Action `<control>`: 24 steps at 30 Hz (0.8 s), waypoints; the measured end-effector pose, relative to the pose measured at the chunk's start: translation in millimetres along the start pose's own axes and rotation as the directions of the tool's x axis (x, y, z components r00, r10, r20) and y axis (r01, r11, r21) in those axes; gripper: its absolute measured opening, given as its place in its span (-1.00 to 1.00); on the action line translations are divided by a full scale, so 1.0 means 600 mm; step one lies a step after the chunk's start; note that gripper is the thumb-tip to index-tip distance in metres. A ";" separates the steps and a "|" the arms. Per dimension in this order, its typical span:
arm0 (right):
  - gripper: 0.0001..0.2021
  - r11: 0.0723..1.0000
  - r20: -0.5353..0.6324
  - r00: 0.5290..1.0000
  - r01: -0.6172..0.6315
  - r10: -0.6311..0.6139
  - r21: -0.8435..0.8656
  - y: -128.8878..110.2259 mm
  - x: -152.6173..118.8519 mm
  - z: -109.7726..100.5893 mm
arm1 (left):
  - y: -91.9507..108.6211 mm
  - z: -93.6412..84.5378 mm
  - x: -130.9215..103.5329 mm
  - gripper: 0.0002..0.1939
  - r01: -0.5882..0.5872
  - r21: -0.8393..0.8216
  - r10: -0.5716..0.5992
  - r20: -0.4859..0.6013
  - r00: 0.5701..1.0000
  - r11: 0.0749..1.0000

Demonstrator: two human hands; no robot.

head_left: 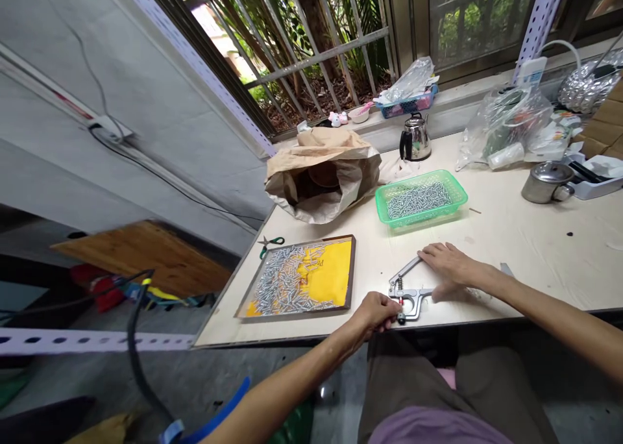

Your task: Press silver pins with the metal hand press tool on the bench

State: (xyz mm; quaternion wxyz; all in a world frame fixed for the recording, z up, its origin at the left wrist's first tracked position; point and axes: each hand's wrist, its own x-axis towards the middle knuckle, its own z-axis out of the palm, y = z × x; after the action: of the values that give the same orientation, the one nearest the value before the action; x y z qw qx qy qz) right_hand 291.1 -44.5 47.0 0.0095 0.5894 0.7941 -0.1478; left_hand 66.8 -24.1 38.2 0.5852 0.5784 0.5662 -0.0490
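Observation:
Silver spring-loaded hand press pliers point(413, 304) lie at the table's front edge, their two handles spread apart. My right hand point(450, 267) spans the handles, its fingers over the end of the raised lever point(405, 271). At the jaw end my left hand point(378, 311) is closed in a pinch beside a small red part; whatever is between the fingertips is too small to make out. Left of it, a shallow tray point(351, 272) with a yellow bottom holds many small silver metal pieces point(282, 285). More such pieces point(418, 200) fill a green plastic basket point(459, 200) behind the pliers.
Green-handled scissors point(270, 241) lie behind the tray's left corner. A crumpled brown paper bag point(321, 178) stands open at the back, near a steel kettle point(415, 139). To the right are a lidded metal cup point(546, 181) and clear plastic bags point(506, 126).

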 end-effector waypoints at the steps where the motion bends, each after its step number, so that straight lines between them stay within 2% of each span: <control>1: -0.04 1.000 -0.006 1.000 -0.002 0.002 -0.015 -0.002 0.001 -0.002 | 0.001 0.000 0.000 -0.68 0.000 0.003 0.000 0.000 1.000 1.000; 5: -0.22 0.998 -0.009 1.000 -0.015 0.014 -0.068 -0.012 -0.004 -0.007 | 0.003 -0.001 -0.006 -0.67 0.014 0.041 -0.014 0.004 1.000 0.999; 7: -0.31 0.997 -0.006 1.000 -0.025 0.025 -0.075 -0.016 -0.008 -0.007 | 0.001 -0.002 -0.011 -0.66 0.002 0.134 0.001 -0.024 1.000 0.991; 9: -0.38 0.997 -0.016 0.999 -0.033 0.032 -0.071 -0.019 -0.012 -0.005 | -0.002 0.002 -0.017 -0.67 -0.083 0.309 0.132 -0.142 0.981 0.947; 10: -0.41 0.997 -0.027 0.999 -0.035 0.033 -0.069 -0.021 -0.014 -0.004 | -0.003 0.006 -0.018 -0.70 -0.156 0.414 0.257 -0.202 0.945 0.897; 11: -0.43 0.997 -0.040 0.999 -0.035 0.032 -0.067 -0.022 -0.016 -0.003 | -0.003 0.012 -0.017 -0.76 -0.238 0.517 0.404 -0.234 0.884 0.822; 13: -0.49 0.997 -0.062 0.998 -0.035 0.031 -0.065 -0.024 -0.019 0.000 | 0.004 0.026 -0.008 -0.82 -0.397 0.669 0.656 -0.182 0.733 0.629; 15: -0.51 0.998 -0.067 0.997 -0.027 0.023 -0.050 -0.023 -0.023 0.004 | 0.018 0.040 0.010 -0.58 -0.520 0.729 0.785 -0.040 0.618 0.446; 17: -0.47 1.000 -0.065 0.998 -0.004 0.003 -0.020 -0.018 -0.029 0.009 | 0.034 0.048 0.031 -0.36 -0.585 0.737 0.821 0.071 0.566 0.339; 19: -0.38 1.000 -0.071 0.997 0.011 -0.011 0.002 -0.011 -0.035 0.015 | 0.048 0.049 0.049 -0.27 -0.604 0.743 0.814 0.142 0.563 0.288; 21: -0.36 1.000 -0.085 0.996 -0.001 0.002 0.010 -0.005 -0.040 0.020 | 0.056 0.046 0.059 -0.27 -0.591 0.762 0.793 0.177 0.583 0.265; 24: -0.55 0.999 -0.090 0.995 -0.036 0.036 -0.002 0.001 -0.041 0.021 | 0.059 0.044 0.060 -0.46 -0.561 0.788 0.772 0.185 0.609 0.254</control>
State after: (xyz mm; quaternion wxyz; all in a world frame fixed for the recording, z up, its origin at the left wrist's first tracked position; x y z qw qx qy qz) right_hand 297.2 -70.6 39.7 -0.0226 0.6097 0.7833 -0.1192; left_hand 120.6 -10.7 26.1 0.1576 0.9558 0.2459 0.0323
